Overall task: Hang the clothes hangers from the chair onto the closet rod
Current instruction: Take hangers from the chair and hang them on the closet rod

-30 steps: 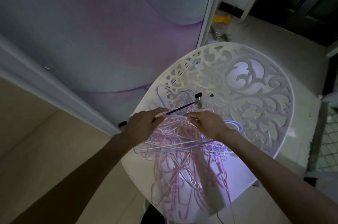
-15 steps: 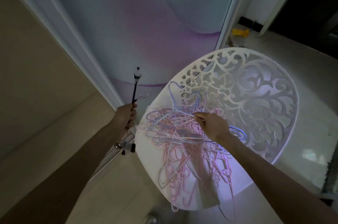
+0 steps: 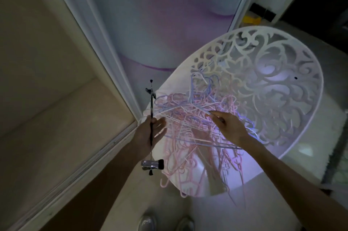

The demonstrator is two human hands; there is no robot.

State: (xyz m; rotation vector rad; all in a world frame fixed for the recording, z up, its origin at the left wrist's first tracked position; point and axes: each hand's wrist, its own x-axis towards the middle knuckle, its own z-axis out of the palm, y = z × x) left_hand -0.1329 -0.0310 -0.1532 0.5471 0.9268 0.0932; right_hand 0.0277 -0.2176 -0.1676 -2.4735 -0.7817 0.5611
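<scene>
The left hand point(image 3: 150, 132) holds a black clip hanger point(image 3: 151, 129) upright by its bar, just off the chair point(image 3: 282, 80) at its nine o'clock edge. The right hand point(image 3: 228, 127) pinches a strand in the tangled pink and lilac hangers point(image 3: 197, 117) piled on the seat. Pulling one likely drags its neighbours along, spilling them off the six o'clock rim onto the floor.

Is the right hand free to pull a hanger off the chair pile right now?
Probably yes: the right hand already rests on the tangled hangers, nothing above them, though the tangle may snag.
</scene>
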